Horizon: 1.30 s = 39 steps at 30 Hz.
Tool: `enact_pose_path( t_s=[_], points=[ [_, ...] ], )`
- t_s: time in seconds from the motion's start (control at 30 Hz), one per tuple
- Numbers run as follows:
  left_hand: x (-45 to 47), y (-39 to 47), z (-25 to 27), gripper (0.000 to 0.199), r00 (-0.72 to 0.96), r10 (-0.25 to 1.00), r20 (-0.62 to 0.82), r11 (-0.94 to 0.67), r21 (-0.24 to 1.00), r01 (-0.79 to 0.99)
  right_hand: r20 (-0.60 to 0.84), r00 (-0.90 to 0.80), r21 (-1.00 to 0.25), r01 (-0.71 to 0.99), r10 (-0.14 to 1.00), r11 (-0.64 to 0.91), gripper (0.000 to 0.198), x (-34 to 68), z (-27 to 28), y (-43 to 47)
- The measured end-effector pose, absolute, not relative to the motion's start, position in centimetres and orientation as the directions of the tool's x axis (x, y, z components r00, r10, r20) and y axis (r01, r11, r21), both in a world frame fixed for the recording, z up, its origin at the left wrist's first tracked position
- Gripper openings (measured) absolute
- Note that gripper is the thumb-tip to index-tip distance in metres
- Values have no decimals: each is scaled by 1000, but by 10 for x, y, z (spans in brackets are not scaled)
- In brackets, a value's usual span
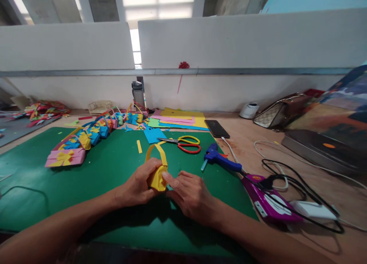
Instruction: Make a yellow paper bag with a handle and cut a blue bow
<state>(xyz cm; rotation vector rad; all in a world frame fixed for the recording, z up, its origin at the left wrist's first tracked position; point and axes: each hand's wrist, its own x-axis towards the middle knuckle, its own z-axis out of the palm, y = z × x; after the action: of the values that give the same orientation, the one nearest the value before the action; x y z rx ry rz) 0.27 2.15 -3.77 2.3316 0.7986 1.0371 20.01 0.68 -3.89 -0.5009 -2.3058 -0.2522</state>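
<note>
Yellow paper bag: upright above the green mat, taken here as the clock's centre, 12 pointing away from the person; its yellow strap loops up toward 12, and its inside does not show
Left hand: at 9 o'clock, grasping the bag between thumb and fingers
Right hand: at 3 o'clock, thumb against the bag's right end, fingers curled; whether it pinches the paper, I cannot tell
Finished-looking row: small paper bags in pink, blue and yellow, from 9–10 o'clock round toward 11–12, led by a pink bag with a yellow bow; contents cannot be seen
Bottle: grey with a dark lid, 11–12 o'clock, upright; what it holds, I cannot tell
Handbag: checked and brown, 2 o'clock, contents hidden
Dark case: 2–3 o'clock, orange sticker on it, no legible words
Purple box: 3–4 o'clock on the surface, orange and white labels, print too small to read
Tools: scissors at 1–2 o'clock, blue glue gun at 2–3
</note>
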Motion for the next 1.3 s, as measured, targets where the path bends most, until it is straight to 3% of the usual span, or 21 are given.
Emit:
enact_pose_path(
  t_s=[0.67,0.97,1.3],
  points=[
    [4,21,-37,35,572,651,499,-739,588,329,706,-641,39,460,301,887,45,201,-40,8],
    [1,23,-44,46,542,647,537,-746,592,305,705,-653,59,443,277,894,43,201,-39,7],
    [0,24,-42,44,543,652,530,-743,588,318,705,-669,66,392,235,918,27,201,-39,4]
  ],
)
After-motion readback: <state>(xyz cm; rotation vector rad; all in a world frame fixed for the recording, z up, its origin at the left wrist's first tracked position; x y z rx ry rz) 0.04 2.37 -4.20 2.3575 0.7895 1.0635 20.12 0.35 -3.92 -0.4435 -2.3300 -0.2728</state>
